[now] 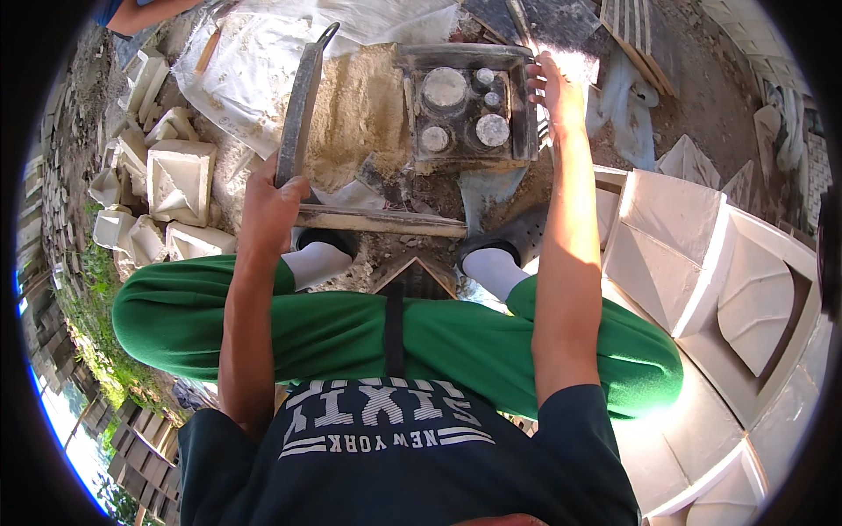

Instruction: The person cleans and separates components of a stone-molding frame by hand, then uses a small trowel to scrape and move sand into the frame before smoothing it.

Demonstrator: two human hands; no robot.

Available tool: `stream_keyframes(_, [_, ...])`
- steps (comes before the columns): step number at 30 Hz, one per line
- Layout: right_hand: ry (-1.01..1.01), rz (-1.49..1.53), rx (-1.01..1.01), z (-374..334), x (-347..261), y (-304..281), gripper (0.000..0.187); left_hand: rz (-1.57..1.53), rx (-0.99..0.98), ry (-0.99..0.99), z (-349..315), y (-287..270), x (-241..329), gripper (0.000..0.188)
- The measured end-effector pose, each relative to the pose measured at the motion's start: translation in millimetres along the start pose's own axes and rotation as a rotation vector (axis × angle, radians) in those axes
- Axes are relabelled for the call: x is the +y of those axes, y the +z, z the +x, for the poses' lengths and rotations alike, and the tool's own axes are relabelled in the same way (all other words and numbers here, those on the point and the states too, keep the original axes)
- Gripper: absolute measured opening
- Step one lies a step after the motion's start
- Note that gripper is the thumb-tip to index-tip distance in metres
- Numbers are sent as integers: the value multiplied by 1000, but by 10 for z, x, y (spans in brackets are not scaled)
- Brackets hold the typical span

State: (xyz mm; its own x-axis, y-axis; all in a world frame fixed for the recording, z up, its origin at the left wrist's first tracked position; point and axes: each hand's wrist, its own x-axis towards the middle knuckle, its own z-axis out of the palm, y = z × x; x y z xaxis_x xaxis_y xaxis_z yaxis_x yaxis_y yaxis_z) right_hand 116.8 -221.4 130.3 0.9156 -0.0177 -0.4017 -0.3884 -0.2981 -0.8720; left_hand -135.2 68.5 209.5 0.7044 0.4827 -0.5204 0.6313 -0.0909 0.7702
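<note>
My left hand is closed around the lower end of a long dark curved bar, which stands up away from me and ends in a hooked loop. To its right is a black mould box with several round, pale-topped plugs of different sizes inside. My right hand is at the box's right wall, fingers apart and fingertips by the rim; whether they press on it is unclear. Sandy powder lies between bar and box. A wooden batten crosses in front of my shoes.
Pale cast hollow blocks are heaped at the left. Larger cast pieces stand close at my right. A white sheet and an orange-handled tool lie far left; a stick and boards lie at the far right.
</note>
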Motion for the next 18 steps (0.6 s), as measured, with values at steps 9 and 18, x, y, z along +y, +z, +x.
stream_keyframes(9, [29, 199, -535, -430, 41, 1325, 72, 107, -190, 71, -150, 185, 40, 35])
stream_keyframes(18, [-50, -37, -977, -88, -506, 1464, 86, 59, -211, 100, -180, 306, 106, 38])
